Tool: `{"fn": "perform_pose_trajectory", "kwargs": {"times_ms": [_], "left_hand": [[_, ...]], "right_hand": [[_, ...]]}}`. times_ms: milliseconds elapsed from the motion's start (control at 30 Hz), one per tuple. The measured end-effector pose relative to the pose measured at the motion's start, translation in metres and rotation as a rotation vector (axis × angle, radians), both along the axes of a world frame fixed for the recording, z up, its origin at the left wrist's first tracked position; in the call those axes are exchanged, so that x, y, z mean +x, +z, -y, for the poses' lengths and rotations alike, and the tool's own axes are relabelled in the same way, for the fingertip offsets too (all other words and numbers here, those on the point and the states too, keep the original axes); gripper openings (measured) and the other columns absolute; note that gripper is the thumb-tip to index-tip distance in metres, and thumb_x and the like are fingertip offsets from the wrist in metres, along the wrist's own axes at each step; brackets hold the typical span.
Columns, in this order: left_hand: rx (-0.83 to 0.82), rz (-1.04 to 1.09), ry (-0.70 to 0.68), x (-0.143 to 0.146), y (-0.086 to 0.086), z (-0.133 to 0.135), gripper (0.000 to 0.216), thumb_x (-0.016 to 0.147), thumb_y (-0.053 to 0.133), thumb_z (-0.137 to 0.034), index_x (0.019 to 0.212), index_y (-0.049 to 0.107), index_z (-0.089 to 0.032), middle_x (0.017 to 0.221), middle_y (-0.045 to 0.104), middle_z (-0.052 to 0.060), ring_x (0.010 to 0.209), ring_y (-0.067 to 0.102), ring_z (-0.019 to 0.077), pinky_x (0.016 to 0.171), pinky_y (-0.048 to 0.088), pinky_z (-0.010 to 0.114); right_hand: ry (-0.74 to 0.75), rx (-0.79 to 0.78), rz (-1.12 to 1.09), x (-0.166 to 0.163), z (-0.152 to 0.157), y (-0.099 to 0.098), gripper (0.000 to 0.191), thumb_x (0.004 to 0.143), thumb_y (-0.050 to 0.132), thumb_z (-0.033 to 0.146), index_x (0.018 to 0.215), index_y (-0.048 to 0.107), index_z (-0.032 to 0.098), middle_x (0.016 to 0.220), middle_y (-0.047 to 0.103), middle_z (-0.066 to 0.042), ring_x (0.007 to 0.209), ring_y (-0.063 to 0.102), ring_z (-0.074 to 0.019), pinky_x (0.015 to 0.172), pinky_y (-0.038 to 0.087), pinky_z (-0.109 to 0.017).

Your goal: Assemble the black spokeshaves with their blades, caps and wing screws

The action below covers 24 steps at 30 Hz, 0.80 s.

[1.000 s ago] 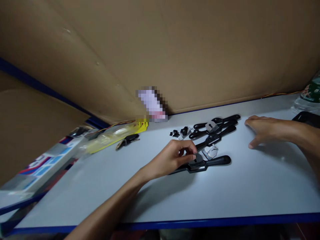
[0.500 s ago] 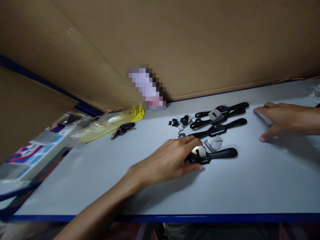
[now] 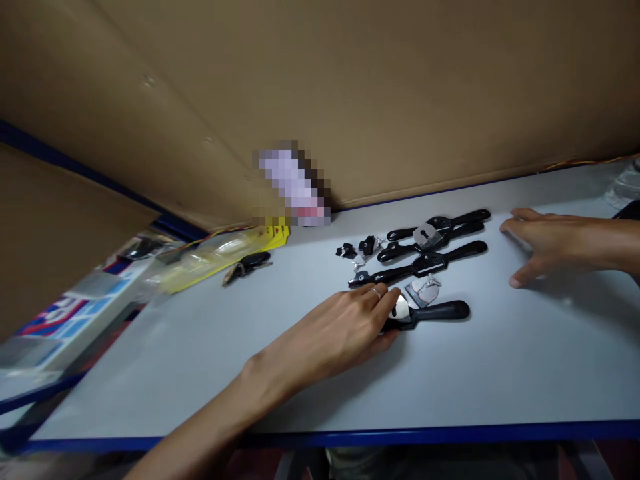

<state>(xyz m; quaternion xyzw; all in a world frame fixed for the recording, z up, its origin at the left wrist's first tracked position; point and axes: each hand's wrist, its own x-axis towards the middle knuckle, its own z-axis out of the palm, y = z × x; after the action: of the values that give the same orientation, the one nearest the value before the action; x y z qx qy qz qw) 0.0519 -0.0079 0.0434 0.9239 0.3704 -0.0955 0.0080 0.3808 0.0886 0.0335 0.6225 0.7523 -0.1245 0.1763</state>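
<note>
My left hand (image 3: 350,323) is closed around the left part of the nearest black spokeshave (image 3: 443,311), which lies on the table. Its fingers partly cover the silver blade (image 3: 401,307) there. Just behind sits a loose blade (image 3: 419,294) with small screws on it. Farther back lie more black spokeshave bodies (image 3: 429,263), and a slotted blade (image 3: 426,236) rests across two of them. Small black caps and screws (image 3: 369,245) are grouped to their left. To the right of the handles, my right hand (image 3: 555,243) hovers with thumb and fingers apart, holding nothing.
Keys with a black fob (image 3: 247,265) lie at left beside clear plastic packaging with yellow card (image 3: 215,257). A pixelated object (image 3: 295,183) leans against the cardboard wall (image 3: 425,100). Clear plastic (image 3: 624,185) sits at the far right. A blue edge (image 3: 400,437) borders the table (image 3: 475,387).
My left fingers have shifted and cover more of the blade on the nearest spokeshave. My right hand stays spread, almost in the same place. The view has tilted slightly.
</note>
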Motion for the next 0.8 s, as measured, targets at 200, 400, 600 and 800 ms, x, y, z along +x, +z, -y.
{"fn": "perform_pose_trajectory", "kwargs": {"times_ms": [200,400,600,800], "left_hand": [[0.041,0.007,-0.037,0.002,-0.002,-0.001,0.029,0.096,0.060,-0.023,0.122,0.057,-0.011,0.097,0.067,0.008,0.079,0.066,0.0230,0.067,0.053,0.036],[0.057,0.014,-0.055,-0.001,-0.004,-0.001,0.037,0.096,0.061,-0.026,0.128,0.054,-0.009,0.104,0.068,0.012,0.088,0.068,0.0256,0.073,0.055,0.037],[0.029,-0.016,-0.050,0.000,-0.002,-0.001,0.035,0.095,0.061,-0.025,0.126,0.056,-0.009,0.107,0.069,0.013,0.094,0.069,0.0295,0.077,0.058,0.041],[0.031,-0.055,-0.043,0.001,-0.001,-0.001,0.033,0.096,0.060,-0.024,0.125,0.056,-0.010,0.105,0.069,0.013,0.092,0.069,0.0286,0.076,0.058,0.040]], "right_hand": [[-0.005,-0.008,-0.003,0.001,0.001,0.001,0.095,0.060,0.079,0.057,0.140,0.050,0.016,0.158,0.039,-0.020,0.142,0.042,-0.0444,0.108,0.046,-0.049],[-0.027,0.011,0.026,-0.009,0.006,0.011,0.095,0.061,0.080,0.047,0.143,0.047,0.013,0.143,0.051,-0.023,0.128,0.054,-0.0446,0.101,0.050,-0.048],[-0.034,0.035,-0.038,-0.007,0.005,0.011,0.085,0.059,0.080,0.047,0.135,0.057,0.018,0.134,0.055,-0.022,0.120,0.058,-0.0454,0.097,0.051,-0.049],[-0.029,0.023,0.012,-0.006,0.006,0.010,0.064,0.060,0.078,0.050,0.116,0.065,0.022,0.124,0.057,-0.018,0.110,0.062,-0.0419,0.087,0.054,-0.048]]}}
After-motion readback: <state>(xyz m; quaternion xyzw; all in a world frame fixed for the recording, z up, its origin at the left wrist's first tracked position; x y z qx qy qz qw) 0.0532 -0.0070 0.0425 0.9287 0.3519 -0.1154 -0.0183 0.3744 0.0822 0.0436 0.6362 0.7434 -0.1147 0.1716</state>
